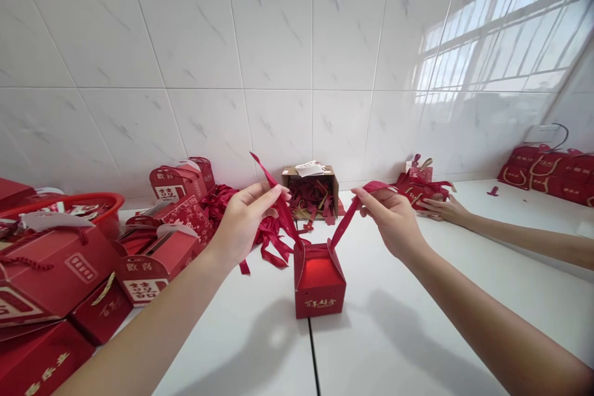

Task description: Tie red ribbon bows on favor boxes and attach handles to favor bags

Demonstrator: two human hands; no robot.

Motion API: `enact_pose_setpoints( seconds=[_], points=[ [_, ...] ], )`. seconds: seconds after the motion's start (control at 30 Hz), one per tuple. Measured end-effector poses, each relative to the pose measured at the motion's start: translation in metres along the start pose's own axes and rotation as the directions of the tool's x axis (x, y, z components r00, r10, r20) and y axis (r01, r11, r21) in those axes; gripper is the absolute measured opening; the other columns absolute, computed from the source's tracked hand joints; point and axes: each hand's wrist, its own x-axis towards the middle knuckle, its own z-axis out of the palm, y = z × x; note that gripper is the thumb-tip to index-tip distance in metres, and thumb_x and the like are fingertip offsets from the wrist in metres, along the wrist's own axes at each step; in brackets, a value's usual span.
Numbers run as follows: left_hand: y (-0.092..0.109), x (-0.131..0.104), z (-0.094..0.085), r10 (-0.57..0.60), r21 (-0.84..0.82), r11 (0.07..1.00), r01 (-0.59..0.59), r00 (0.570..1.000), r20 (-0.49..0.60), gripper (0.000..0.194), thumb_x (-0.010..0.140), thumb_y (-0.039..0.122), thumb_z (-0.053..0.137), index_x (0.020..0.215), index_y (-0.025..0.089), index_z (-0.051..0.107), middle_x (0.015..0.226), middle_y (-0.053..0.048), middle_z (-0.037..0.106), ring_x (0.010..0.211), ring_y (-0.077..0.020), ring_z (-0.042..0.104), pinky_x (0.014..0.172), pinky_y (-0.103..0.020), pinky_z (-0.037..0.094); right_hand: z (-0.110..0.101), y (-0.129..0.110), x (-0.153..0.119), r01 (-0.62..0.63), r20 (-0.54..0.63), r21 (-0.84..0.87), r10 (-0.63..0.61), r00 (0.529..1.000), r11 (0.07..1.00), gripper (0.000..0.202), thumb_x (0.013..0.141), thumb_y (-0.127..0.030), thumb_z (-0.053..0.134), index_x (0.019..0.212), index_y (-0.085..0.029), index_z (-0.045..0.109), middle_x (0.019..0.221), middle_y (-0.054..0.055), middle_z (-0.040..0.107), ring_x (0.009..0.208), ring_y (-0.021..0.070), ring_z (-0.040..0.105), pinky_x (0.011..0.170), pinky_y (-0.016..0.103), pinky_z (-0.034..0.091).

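Observation:
A small red gift box (320, 288) with gold lettering stands upright on the white table in front of me. A dark red ribbon (342, 224) runs through its top, and both ends rise from it in a V. My left hand (248, 216) pinches one end, whose tip sticks up past the fingers. The other end is pinched in my right hand (387, 213), with its loose tail lying over the back of the fingers. Both hands are above the box, one to each side, and touch only the ribbon.
A pile of red ribbons (223, 207) lies behind my left hand. Red boxes (158, 260) and a red basket (109, 213) crowd the left. A cardboard box (335, 195) stands by the wall. At right, another person's hand (448, 209) touches a red box (413, 193); finished-looking red bags (552, 173) line the wall.

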Motion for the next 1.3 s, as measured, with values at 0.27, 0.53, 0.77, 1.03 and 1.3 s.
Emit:
enact_pose_setpoints(
  seconds=[0.27, 0.53, 0.77, 1.03, 1.3],
  points=[
    [0.000, 0.006, 0.013, 0.050, 0.025, 0.998, -0.051, 0.998, 0.034, 0.029, 0.078, 0.041, 0.069, 0.092, 0.016, 0.072, 0.080, -0.003, 0.068, 0.075, -0.0138, 0.061, 0.077, -0.028, 0.049, 0.015, -0.014, 0.013, 0.128, 0.067, -0.061, -0.124, 0.990, 0.990, 0.028, 0.080, -0.044, 0.064, 0.093, -0.020, 0.070, 0.072, 0.001, 0.064, 0.064, 0.0133, 0.059, 0.055, 0.026, 0.049],
    [0.002, 0.007, 0.020, 0.053, 0.014, 0.998, -0.054, 0.998, 0.024, 0.026, 0.070, 0.038, 0.077, 0.083, 0.017, 0.074, 0.074, -0.001, 0.068, 0.071, -0.0116, 0.060, 0.072, -0.024, 0.048, 0.017, -0.022, 0.022, 0.153, 0.088, 0.065, -0.158, 0.984, 0.986, 0.024, 0.080, -0.042, 0.066, 0.093, -0.021, 0.068, 0.071, 0.000, 0.066, 0.072, 0.0155, 0.063, 0.069, 0.031, 0.053],
    [0.002, 0.008, 0.019, 0.068, -0.011, 0.998, -0.068, 0.997, -0.043, 0.029, 0.067, 0.041, 0.079, 0.081, 0.016, 0.074, 0.075, -0.002, 0.070, 0.069, -0.0124, 0.060, 0.070, -0.026, 0.049, 0.021, -0.024, 0.022, 0.092, 0.104, 0.171, -0.111, 0.988, 0.981, 0.017, 0.079, -0.036, 0.070, 0.086, -0.022, 0.073, 0.078, 0.001, 0.070, 0.076, 0.0142, 0.063, 0.073, 0.029, 0.050],
    [0.005, 0.011, 0.012, 0.098, 0.013, 0.995, -0.098, 0.993, -0.070, 0.027, 0.072, 0.042, 0.075, 0.084, 0.018, 0.074, 0.080, -0.003, 0.073, 0.077, -0.0154, 0.065, 0.075, -0.026, 0.051, 0.024, -0.023, 0.018, 0.060, 0.119, 0.174, -0.081, 0.990, 0.983, 0.016, 0.078, -0.036, 0.070, 0.084, -0.022, 0.074, 0.077, 0.001, 0.070, 0.074, 0.0156, 0.062, 0.074, 0.033, 0.049],
    [0.016, 0.011, 0.014, 0.108, 0.013, 0.994, -0.108, 0.994, 0.027, 0.030, 0.076, 0.045, 0.070, 0.084, 0.016, 0.073, 0.075, -0.004, 0.073, 0.077, -0.0162, 0.067, 0.081, -0.028, 0.053, 0.027, -0.033, 0.020, -0.120, 0.211, 0.350, 0.047, 0.976, 0.929, 0.014, 0.076, -0.034, 0.072, 0.078, -0.021, 0.068, 0.082, 0.000, 0.070, 0.081, 0.0148, 0.067, 0.076, 0.029, 0.051]
  ],
)
